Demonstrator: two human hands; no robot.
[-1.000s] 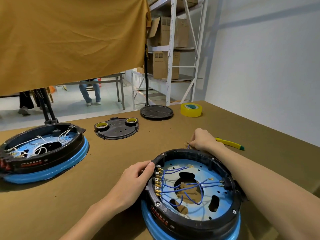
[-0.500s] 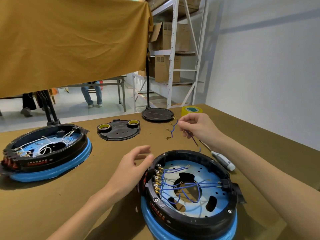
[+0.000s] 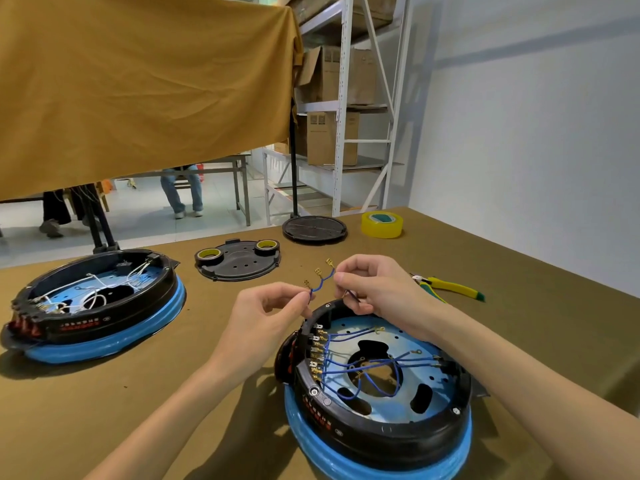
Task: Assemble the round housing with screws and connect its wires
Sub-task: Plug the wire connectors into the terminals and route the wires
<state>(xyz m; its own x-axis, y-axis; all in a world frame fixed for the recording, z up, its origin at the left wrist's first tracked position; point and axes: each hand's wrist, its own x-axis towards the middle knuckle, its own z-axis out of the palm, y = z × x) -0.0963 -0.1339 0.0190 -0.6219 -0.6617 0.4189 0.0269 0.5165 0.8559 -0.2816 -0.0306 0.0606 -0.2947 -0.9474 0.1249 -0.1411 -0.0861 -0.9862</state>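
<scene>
Above the far rim of the round housing [image 3: 377, 386], which sits on its blue base at the near right of the brown table [image 3: 104, 410], both hands hold a short blue wire [image 3: 322, 285] up in the air. The left hand [image 3: 266, 320] comes in from the lower left with the wrist bent slightly upward, thumb and forefinger pinching the wire's lower end while the other fingers curl loosely beneath. The right hand [image 3: 374, 289] reaches over the housing from the right, its forearm crossing the rim, and its thumb and forefinger pinch the wire's upper end; a darker wire end pokes out below its curled fingers. Small brass terminals [image 3: 318, 271] stand up from the wire between the two hands. Inside the housing, blue wires run from a row of terminals on the left wall across the pale blue plate. Just right of the right hand lie yellow-handled pliers [image 3: 450, 288]. Farther back lie a black cover plate [image 3: 239, 263] carrying two small tape rolls, a round black lid [image 3: 314, 229] and a roll of yellow tape [image 3: 382, 224]. A second housing [image 3: 93, 303] with white wires sits at the left.
</scene>
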